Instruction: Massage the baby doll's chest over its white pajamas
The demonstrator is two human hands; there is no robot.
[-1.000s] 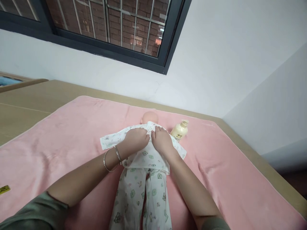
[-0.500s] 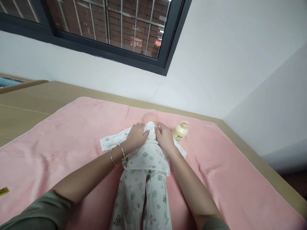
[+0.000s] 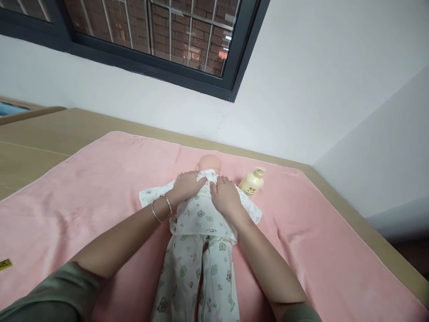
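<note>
pressing doll top (image 3: 201,214), left hand (image 3: 187,184) & right hand (image 3: 225,196) flat, bottle (image 3: 252,182) nr right

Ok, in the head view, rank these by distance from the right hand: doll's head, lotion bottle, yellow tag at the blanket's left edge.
From the right hand:
1. doll's head, just beyond the fingertips.
2. lotion bottle, to its right.
3. yellow tag, far left.
</note>
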